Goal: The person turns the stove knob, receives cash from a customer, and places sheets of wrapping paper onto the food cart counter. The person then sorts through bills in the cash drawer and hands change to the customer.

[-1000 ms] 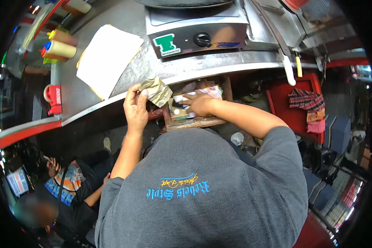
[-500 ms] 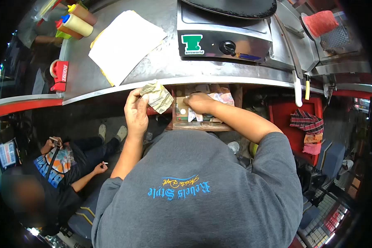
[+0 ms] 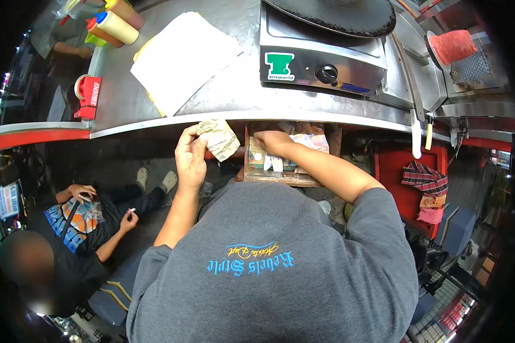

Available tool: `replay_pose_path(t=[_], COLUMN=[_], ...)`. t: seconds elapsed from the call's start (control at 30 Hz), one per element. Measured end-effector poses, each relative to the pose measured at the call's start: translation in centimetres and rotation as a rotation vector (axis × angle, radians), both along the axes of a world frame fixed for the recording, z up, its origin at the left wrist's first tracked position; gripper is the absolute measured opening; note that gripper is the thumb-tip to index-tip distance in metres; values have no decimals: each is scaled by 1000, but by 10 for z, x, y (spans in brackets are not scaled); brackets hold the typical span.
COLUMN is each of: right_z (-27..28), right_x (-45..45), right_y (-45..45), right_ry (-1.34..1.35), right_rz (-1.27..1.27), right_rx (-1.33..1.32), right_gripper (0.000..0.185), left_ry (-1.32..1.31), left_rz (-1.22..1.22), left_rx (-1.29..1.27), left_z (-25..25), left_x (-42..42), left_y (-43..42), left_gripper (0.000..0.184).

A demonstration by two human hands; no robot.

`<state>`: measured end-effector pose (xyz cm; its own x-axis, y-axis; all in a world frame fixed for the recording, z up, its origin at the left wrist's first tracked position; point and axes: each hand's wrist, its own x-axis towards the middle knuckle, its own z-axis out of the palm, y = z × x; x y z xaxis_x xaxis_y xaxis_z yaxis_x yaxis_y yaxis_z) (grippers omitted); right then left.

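Between the thumb and fingers of my left hand is a crumpled, pale greenish banknote, held just left of the drawer. My right hand reaches into the open wooden drawer under the counter's front edge; its fingertips are hidden, so what they touch cannot be made out. Colourful banknotes lie in the drawer to the right of that hand. A round coin shows at the left side of the drawer.
On the steel counter are white sheets, a griddle stove, sauce bottles and a red tape dispenser. Knives hang at the right above a red tray. A seated person is at the left.
The view has shifted, so the counter things sit lower and further right. My right hand has drawn back toward the drawer's left side. My left hand still holds the banknote.
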<state>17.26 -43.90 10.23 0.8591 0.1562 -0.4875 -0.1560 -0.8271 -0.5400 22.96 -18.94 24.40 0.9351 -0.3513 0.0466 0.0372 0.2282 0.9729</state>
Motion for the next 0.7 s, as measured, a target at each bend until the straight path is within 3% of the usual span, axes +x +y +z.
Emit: replay_pose_path(t=[0.07, 0.17, 0.27, 0.43, 0.5, 0.57, 0.63, 0.7], right_z=[9, -7, -7, 0, 4, 25, 44, 108], right_x=[-12, -30, -28, -29, -27, -25, -27, -27], right_y=[-3, 9, 16, 22, 18, 8, 0, -15], right_ry=[-104, -347, -300, -341, -321, -279, -240, -310], right_rz=[184, 255, 353, 301, 393, 327, 42, -25], right_rx=[85, -7, -107, -34, 14, 34, 82, 266], right_gripper=[5, 14, 20, 19, 16, 10, 14, 20], left_ry=[10, 39, 65, 23, 22, 37, 67, 176], left_rz=[16, 29, 14, -26, -16, 1, -12, 8], left_rx=[6, 2, -23, 17, -19, -41, -83, -230], left_z=[-2, -4, -1, -5, -6, -4, -3, 5], left_x=[4, 5, 5, 11, 13, 15, 19, 18], left_y=[2, 2, -3, -6, -10, -10, -5, -7], left_gripper=[24, 25, 26, 29, 29, 28, 27, 27])
